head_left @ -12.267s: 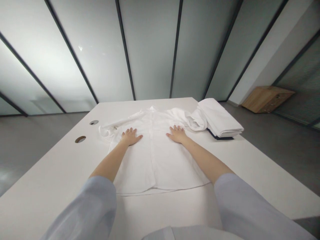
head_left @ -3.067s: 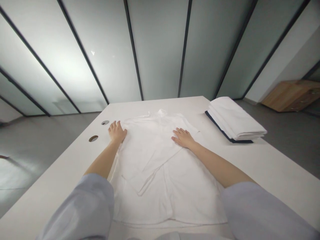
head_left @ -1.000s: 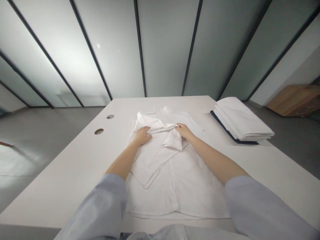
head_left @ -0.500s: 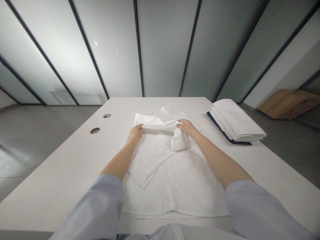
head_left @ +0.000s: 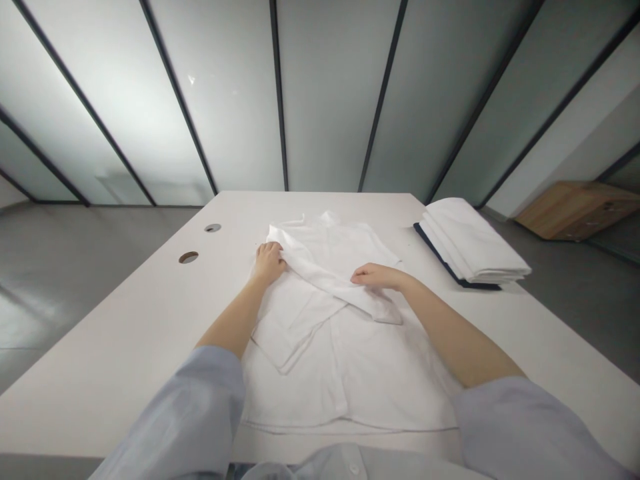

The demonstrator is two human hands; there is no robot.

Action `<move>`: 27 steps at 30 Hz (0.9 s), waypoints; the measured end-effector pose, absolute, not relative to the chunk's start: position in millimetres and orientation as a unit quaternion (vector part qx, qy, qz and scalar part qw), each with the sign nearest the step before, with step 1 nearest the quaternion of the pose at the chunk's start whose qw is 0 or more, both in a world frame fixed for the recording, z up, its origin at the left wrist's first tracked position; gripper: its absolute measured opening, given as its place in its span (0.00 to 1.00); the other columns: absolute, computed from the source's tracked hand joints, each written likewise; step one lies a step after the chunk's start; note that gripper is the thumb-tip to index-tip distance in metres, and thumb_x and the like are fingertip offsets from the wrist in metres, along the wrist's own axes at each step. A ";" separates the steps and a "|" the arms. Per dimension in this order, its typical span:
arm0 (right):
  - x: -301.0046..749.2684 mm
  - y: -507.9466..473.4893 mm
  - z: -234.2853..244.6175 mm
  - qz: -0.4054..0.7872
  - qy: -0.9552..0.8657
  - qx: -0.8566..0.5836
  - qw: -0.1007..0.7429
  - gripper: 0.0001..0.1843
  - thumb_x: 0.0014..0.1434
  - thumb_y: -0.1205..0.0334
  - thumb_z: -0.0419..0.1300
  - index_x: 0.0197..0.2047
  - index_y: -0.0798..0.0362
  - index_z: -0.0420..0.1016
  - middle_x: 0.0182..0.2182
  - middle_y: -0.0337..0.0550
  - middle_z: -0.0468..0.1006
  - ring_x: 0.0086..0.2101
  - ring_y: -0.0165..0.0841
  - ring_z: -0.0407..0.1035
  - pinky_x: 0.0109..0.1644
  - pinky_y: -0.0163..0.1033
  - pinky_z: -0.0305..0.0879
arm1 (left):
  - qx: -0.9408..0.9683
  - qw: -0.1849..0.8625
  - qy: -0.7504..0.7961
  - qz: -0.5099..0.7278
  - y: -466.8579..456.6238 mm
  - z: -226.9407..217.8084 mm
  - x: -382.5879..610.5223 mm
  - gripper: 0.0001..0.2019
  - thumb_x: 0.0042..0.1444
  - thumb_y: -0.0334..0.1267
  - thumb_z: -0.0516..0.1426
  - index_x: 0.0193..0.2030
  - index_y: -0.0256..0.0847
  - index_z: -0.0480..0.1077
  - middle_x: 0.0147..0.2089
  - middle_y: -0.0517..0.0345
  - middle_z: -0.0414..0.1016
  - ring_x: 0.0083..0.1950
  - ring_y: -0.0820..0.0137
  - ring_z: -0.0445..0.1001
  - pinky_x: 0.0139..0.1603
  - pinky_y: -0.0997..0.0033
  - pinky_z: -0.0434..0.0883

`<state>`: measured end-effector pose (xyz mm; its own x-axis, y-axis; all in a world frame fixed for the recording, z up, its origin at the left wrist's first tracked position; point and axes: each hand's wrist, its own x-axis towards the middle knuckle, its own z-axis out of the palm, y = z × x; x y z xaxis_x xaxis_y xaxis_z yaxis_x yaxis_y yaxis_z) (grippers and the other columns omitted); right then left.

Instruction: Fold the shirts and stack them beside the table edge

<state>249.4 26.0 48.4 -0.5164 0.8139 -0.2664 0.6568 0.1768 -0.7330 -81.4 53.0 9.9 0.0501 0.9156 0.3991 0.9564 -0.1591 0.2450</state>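
A white shirt [head_left: 390, 387] lies spread out, its collar at the far end and its hem towards me. One sleeve [head_left: 320, 277] runs slantwise over the body from the far left down to its cuff at the right. My left hand [head_left: 271, 261] is closed on the cloth at the left side, where that sleeve folds over. Farther right, my right hand [head_left: 376, 276] pinches the same sleeve a little above the cuff. Beneath it, the other sleeve [head_left: 290, 333] lies folded across towards the lower left.
The shirt lies on a white table [head_left: 150, 333] with two round cable holes at the left. To the right stands a stack of folded white cloth [head_left: 475, 240] on a dark blue piece. A wooden cabinet [head_left: 565, 210] and frosted glass panels [head_left: 330, 100] are beyond.
My right hand has come down towards me, bringing the sleeve from a level, raised fold to a flatter slant. My left hand has stayed at the left edge, its fingers turned over the cloth.
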 end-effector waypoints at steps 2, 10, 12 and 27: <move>247.0 20.1 52.1 0.393 -0.786 -0.476 0.036 0.13 0.50 0.50 0.62 0.26 0.52 0.77 0.22 0.38 0.75 0.25 0.32 0.65 0.29 0.35 0.58 | -0.773 0.060 -0.595 -0.212 49.6 11.7 -72.9 0.13 0.50 0.33 0.57 0.44 0.43 0.72 0.52 0.48 0.72 0.58 0.55 0.65 0.64 0.54 0.58; 245.2 7.2 93.9 0.093 -0.778 -0.576 0.234 0.13 0.57 0.50 0.58 0.28 0.50 0.74 0.29 0.44 0.77 0.34 0.37 0.69 0.36 0.37 0.59 | -0.786 0.041 -0.596 -0.157 45.7 17.7 -68.6 0.07 0.49 0.28 0.55 0.32 0.43 0.71 0.42 0.48 0.74 0.50 0.58 0.70 0.51 0.60 0.66; 249.3 -4.5 103.9 0.211 -0.802 -0.526 0.192 0.16 0.57 0.47 0.58 0.28 0.52 0.74 0.27 0.43 0.77 0.32 0.36 0.70 0.35 0.37 0.60 | -0.783 0.027 -0.603 -0.151 45.9 17.6 -71.3 0.06 0.49 0.29 0.55 0.31 0.43 0.71 0.40 0.49 0.74 0.48 0.58 0.71 0.49 0.61 0.67; 239.6 -24.2 29.0 0.257 -0.806 -0.532 0.042 0.09 0.51 0.57 0.61 0.25 0.53 0.69 0.29 0.43 0.76 0.31 0.34 0.67 0.34 0.35 0.60 | -0.764 -0.004 -0.632 -0.134 51.3 10.4 -78.0 0.06 0.48 0.30 0.55 0.32 0.41 0.71 0.39 0.49 0.76 0.46 0.60 0.74 0.45 0.66 0.66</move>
<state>239.6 -24.2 29.0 -0.4304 0.8786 -0.2067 0.8358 0.3016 -0.4587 -78.0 51.3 10.4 0.1660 0.9658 0.1992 0.9635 -0.2018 0.1757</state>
